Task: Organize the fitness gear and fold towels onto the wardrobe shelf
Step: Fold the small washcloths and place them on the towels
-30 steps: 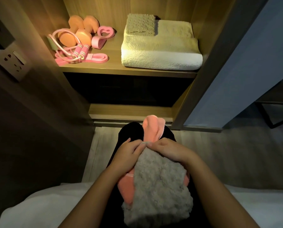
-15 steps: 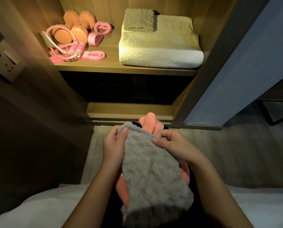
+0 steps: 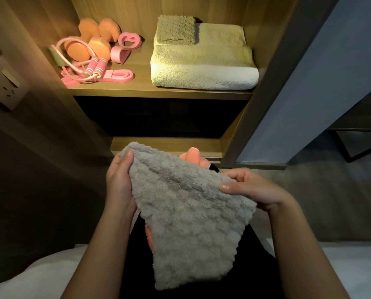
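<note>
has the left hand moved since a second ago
Yes. The left hand has swung leftward and up toward the wardrobe's bottom ledge, spreading the grey towel.

Pink cloth [image 3: 192, 156] mostly behind grey towel [image 3: 186, 212]

You recorded a dim scene lit chiefly by warm light on the wardrobe shelf [image 3: 144, 65], with deep shadow below it, soft detail, and wide-angle bowing at the edges.
</note>
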The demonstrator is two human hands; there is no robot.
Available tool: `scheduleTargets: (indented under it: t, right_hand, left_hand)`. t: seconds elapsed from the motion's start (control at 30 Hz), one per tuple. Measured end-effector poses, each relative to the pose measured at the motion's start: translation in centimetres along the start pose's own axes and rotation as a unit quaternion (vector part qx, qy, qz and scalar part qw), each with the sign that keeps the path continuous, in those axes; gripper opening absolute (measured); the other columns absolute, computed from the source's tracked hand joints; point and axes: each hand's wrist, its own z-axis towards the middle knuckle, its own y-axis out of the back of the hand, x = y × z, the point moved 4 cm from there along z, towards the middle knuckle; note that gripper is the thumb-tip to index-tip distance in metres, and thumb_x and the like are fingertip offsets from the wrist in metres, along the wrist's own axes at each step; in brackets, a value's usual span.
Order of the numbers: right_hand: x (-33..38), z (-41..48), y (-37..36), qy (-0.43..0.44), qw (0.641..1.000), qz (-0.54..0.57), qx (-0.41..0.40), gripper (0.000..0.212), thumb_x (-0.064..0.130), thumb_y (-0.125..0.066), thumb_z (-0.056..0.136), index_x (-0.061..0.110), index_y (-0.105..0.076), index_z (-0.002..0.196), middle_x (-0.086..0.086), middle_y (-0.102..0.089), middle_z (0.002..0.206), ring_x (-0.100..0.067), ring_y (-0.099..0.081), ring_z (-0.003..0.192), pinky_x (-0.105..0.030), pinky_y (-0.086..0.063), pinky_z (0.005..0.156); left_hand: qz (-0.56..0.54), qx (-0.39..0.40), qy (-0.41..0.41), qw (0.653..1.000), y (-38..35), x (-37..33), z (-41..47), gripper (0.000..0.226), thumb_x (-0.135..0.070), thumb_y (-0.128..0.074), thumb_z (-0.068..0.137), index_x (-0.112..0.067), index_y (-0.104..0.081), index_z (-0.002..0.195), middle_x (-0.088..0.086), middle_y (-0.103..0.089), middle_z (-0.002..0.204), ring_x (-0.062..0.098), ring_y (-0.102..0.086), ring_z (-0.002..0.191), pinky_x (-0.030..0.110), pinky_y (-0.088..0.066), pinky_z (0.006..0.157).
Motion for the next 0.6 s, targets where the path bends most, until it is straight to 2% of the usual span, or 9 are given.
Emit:
scheduleTargets:
  t: [0.07,0.13,0.27,0.37,0.43,0.6]
  right_hand:
    - [-0.1,-0.5,0.4,-0.003,1.0,-0.001,-0.004,0.033,0.012,-0.071,0.076,-0.007,-0.065,0.102,-0.019,-0.067,0.097,-0.026,-0.064,0.087,-0.035,-0.052,0.08]
    - [0.0,-0.9,0.6,0.004,1.0,-0.002,-0.026,0.028,0.011,-0.076,0.077,-0.004,-0.065,0.097,-0.016,-0.067,0.093,-0.025,-0.064,0.084,-0.032,-0.053,0.075]
    - [1.4,-0.6,1.5,0.064,0.977,0.034,-0.199,0.003,0.014,-0.071,0.082,0.014,-0.069,0.079,-0.004,-0.071,0.076,-0.016,-0.067,0.069,-0.023,-0.052,0.057]
    - [3.5,-0.1,2.6,0.106,0.948,0.072,-0.292,0.011,0.017,-0.071,0.085,0.019,-0.074,0.075,-0.008,-0.074,0.083,-0.021,-0.07,0.077,-0.036,-0.057,0.068]
    - [5.9,0.2,3.5,0.138,0.933,0.101,-0.318,0.014,0.017,-0.068,0.087,0.018,-0.077,0.077,-0.009,-0.075,0.088,-0.022,-0.072,0.081,-0.037,-0.057,0.073]
    - [12.2,1.2,5.7,0.218,0.904,0.12,-0.346,0.019,0.017,-0.067,0.089,0.022,-0.08,0.077,-0.008,-0.076,0.087,-0.02,-0.073,0.081,-0.029,-0.057,0.062]
  left_hand:
    - [0.013,-0.006,-0.014,1.0,0.3,-0.4,0.1,0.014,-0.023,-0.055,0.097,-0.017,-0.066,0.104,0.006,-0.073,0.099,0.027,-0.069,0.1,0.042,-0.057,0.083]
    - [0.023,-0.012,-0.026,0.999,0.5,-0.7,0.1,0.014,-0.024,-0.055,0.097,-0.017,-0.066,0.104,0.004,-0.074,0.096,0.025,-0.07,0.098,0.04,-0.058,0.08]
    - [0.05,-0.014,-0.055,0.997,0.1,-1.3,0.0,0.015,-0.024,-0.055,0.097,-0.017,-0.067,0.103,0.004,-0.075,0.095,0.023,-0.072,0.093,0.035,-0.058,0.071]
    - [0.079,-0.004,-0.094,0.992,-1.1,-2.8,0.5,0.014,-0.023,-0.055,0.097,-0.017,-0.068,0.1,0.007,-0.074,0.097,0.025,-0.071,0.094,0.037,-0.058,0.073]
    - [0.1,0.008,-0.126,0.987,-2.3,-4.6,1.2,0.013,-0.023,-0.056,0.097,-0.018,-0.068,0.095,0.009,-0.073,0.098,0.028,-0.07,0.095,0.042,-0.057,0.079]
    - [0.134,0.027,-0.187,0.973,-6.5,-9.5,4.0,0.015,-0.024,-0.056,0.096,-0.022,-0.069,0.088,0.008,-0.072,0.093,0.026,-0.069,0.09,0.047,-0.053,0.083]
